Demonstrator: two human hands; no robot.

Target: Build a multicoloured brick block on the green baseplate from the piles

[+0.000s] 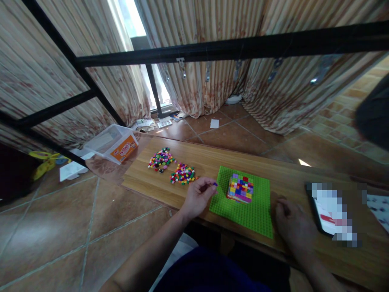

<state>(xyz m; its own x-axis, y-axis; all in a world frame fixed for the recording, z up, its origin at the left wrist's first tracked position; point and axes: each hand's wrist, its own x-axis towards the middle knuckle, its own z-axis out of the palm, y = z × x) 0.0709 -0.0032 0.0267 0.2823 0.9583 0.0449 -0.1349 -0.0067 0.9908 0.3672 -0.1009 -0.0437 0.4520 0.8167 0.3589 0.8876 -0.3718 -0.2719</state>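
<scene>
the step in hand looks to be adding single bricks to a block: the left hand (197,198) has thumb and fingertips pinched together on one small dark brick (215,184), which sticks out at the right of the grip. the brick shows at the near-left edge of the green plate (258,219); whether it is over the plate or just beside it, i cannot tell.

the block (241,188), many-coloured on top, stands on the plate to the right of the grip, near but apart from the fingertips. to place this brick, the next move would call for a short carry rightward, lining it up with its spot, then a straight press down. the bricks are tiny, so a slightly skewed press could leave one seated crooked.

left of the grip and a little beyond it lies the near pile (183,174) of loose bricks; the far pile (161,158) is further left and further off. well to the right of the grip, past the plate, the right hand (294,225) rests by the table (206,158) top with curled fingers; whether they close on anything, i cannot tell.
</scene>
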